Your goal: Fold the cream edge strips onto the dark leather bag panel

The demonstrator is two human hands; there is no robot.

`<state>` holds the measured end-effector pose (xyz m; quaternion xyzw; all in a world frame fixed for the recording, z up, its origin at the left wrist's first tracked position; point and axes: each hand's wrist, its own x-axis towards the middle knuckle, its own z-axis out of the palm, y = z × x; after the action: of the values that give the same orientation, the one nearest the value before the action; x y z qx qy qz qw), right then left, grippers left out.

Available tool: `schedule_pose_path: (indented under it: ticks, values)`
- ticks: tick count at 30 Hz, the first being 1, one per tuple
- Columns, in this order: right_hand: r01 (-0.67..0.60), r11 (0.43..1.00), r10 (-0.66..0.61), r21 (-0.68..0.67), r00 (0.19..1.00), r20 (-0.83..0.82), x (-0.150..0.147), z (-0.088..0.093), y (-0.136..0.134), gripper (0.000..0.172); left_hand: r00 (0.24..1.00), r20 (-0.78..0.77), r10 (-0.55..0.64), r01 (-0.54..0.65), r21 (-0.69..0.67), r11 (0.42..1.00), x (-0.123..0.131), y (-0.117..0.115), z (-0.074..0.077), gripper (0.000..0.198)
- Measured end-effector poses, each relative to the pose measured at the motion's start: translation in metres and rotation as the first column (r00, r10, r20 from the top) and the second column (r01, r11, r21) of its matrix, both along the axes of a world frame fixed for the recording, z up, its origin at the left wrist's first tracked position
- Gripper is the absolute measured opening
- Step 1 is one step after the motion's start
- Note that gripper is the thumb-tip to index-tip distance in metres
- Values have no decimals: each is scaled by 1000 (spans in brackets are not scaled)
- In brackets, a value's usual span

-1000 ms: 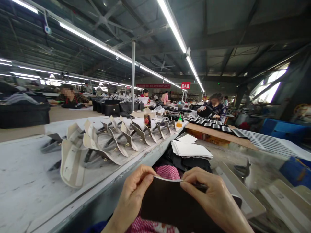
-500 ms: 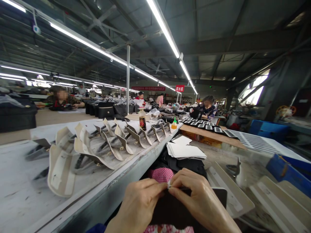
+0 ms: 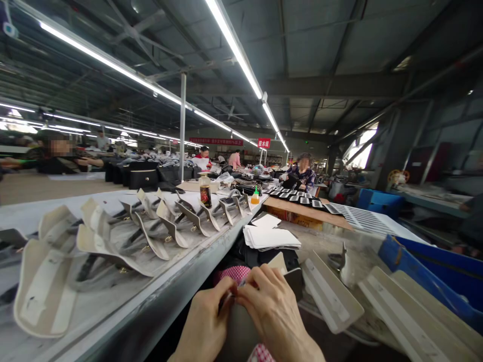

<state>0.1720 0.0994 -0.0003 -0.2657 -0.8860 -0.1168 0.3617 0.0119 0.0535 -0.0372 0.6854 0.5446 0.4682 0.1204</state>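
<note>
My left hand (image 3: 206, 319) and my right hand (image 3: 269, 306) meet low in the middle, fingertips pinched together. What they pinch is small and mostly hidden by the fingers. Beneath and between the hands lies a dark, smooth panel (image 3: 240, 329), largely covered by them. Behind my right hand shows the beige end of a flap-like piece (image 3: 278, 261). Pink checked cloth (image 3: 233, 273) is visible just beyond the fingertips. To the right, a beige flap panel (image 3: 330, 294) with a pale strip rests on the worktop.
On the left table (image 3: 113, 311) stand rows of curved beige flaps (image 3: 45, 291). Farther along are a dark-labelled bottle (image 3: 205, 191) and a green-tipped bottle (image 3: 255, 196). White sheets (image 3: 271, 237) lie ahead, a blue bin (image 3: 426, 281) at right. Several co-workers sit or stand beyond.
The view has swung right, so the surroundings shift left. My hands stay pinched together, the right more curled over; the dark panel between them has tilted and a beige end now shows behind.
</note>
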Motion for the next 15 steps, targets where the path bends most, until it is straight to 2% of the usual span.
schedule_pose_path:
  ticks: [5, 10, 12, 15]
  values:
    - [-89, 996, 89, -26, 996, 6, 6, -10, -1, 11, 994, -87, 72, -62, 108, 992, -3, -6, 1, 29]
    - [-233, 965, 224, -118, 971, -77, 20, -7, -15, 26, 991, -123, 61, -32, 224, 974, 4, -21, 8, 26]
    - [-222, 962, 207, -158, 973, -106, 28, -8, -21, 25, 983, -163, 80, -42, 224, 974, 3, -22, 8, 26]
    - [-152, 952, 101, -265, 976, -195, 45, -9, -24, 30, 965, -210, 160, -123, 180, 976, -10, -22, 7, 28]
